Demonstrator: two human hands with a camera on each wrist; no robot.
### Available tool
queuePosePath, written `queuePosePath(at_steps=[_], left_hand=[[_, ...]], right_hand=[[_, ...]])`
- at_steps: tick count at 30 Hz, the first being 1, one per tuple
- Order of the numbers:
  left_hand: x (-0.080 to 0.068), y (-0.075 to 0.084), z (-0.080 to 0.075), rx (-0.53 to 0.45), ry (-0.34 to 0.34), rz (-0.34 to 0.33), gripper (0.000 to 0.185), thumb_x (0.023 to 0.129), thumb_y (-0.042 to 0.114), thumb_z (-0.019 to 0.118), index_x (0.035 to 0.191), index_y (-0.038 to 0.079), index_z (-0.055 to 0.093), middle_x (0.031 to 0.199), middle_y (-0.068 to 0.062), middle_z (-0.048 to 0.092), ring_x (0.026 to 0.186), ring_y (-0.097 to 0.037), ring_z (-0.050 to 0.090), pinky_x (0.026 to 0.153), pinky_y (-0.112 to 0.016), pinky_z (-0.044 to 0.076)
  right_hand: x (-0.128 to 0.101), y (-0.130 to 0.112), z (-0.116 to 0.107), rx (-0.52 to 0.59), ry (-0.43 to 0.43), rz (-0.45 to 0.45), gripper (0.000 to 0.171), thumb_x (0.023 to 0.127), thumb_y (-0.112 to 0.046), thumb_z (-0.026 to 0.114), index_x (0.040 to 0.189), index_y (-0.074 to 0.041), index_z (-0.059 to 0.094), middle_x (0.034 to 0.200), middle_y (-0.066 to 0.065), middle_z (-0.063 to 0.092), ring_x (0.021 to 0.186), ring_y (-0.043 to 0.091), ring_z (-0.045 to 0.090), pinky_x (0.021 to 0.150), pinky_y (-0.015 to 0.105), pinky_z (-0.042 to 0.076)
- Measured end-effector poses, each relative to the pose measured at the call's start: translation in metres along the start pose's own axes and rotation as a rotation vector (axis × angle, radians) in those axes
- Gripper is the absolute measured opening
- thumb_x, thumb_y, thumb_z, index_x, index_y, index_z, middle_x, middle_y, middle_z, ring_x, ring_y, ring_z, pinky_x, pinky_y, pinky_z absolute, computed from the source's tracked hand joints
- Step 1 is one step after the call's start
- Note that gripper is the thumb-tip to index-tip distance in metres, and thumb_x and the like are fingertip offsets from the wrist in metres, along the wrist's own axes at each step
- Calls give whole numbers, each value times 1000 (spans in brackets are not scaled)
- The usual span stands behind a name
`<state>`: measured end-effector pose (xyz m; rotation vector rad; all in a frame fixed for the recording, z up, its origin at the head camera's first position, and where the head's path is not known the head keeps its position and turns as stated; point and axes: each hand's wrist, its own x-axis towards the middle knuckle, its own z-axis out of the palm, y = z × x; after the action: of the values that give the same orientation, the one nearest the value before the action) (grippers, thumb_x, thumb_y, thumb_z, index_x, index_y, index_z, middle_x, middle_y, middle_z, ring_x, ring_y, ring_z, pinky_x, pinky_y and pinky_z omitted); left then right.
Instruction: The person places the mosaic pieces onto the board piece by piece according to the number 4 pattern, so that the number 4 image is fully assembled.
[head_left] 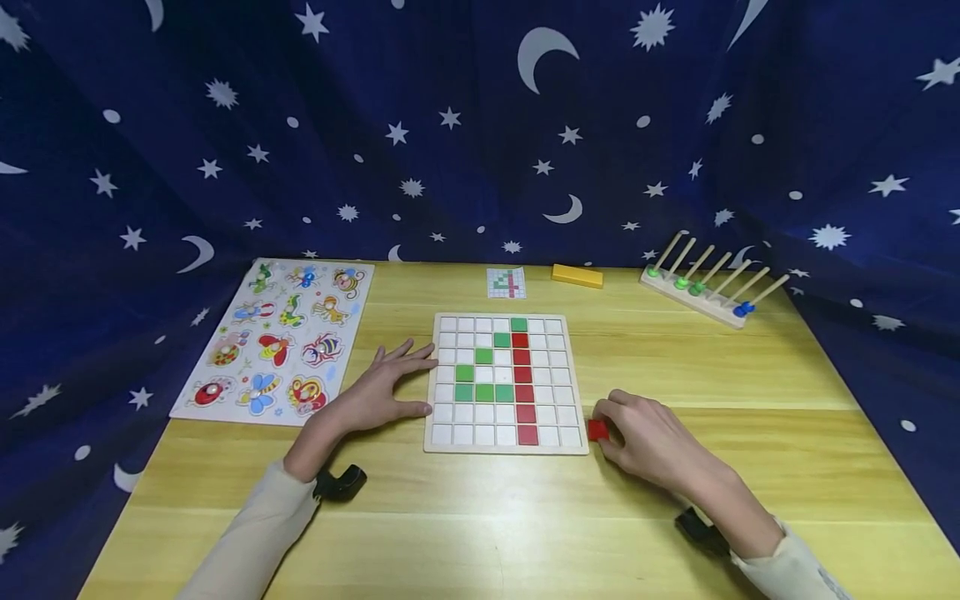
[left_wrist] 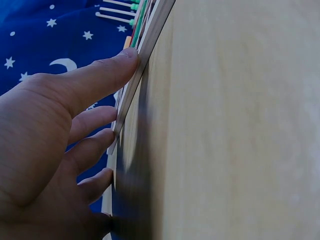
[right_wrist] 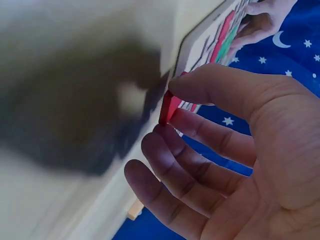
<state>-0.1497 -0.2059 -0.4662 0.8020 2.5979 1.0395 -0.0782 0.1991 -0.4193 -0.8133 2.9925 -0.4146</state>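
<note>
A wooden grid board lies flat on the table, with a column of red tiles and several green tiles among white squares. My left hand is at the board's left side, fingers spread. In the left wrist view the thumb touches the board's edge. Just off the board's lower right corner, my right hand pinches a red tile between thumb and index finger. The right wrist view shows that red tile tilted, with the other fingers loosely bent below it.
Behind the board lie a small pattern card and a yellow block. A wooden peg rack with green and blue beads stands at the back right. To the left is an insect puzzle board. A star-patterned dark blue cloth hangs behind.
</note>
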Motion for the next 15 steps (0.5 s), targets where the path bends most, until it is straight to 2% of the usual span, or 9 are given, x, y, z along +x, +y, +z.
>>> queuePosePath(at_steps=[10,15], left_hand=[[-2,0,0,0,4,2,69,86,33,81,146,12,53,161,-1,31,151,-32,12,118,-59,-8],[-2,3,0,-9,2,-1,69,86,32,80,146,10,53,161,-2,31,151,-32,11,118,-59,-8]], right_hand=[[31,-9,0,23,43,-74,23,76,-11,83,96,-9,72,85,-4,60,65,8,47,57,26,44],[46,-12,5,44,55,-107,21,77,-10,83,94,-9,71,84,-3,60,65,8,47,57,26,43]])
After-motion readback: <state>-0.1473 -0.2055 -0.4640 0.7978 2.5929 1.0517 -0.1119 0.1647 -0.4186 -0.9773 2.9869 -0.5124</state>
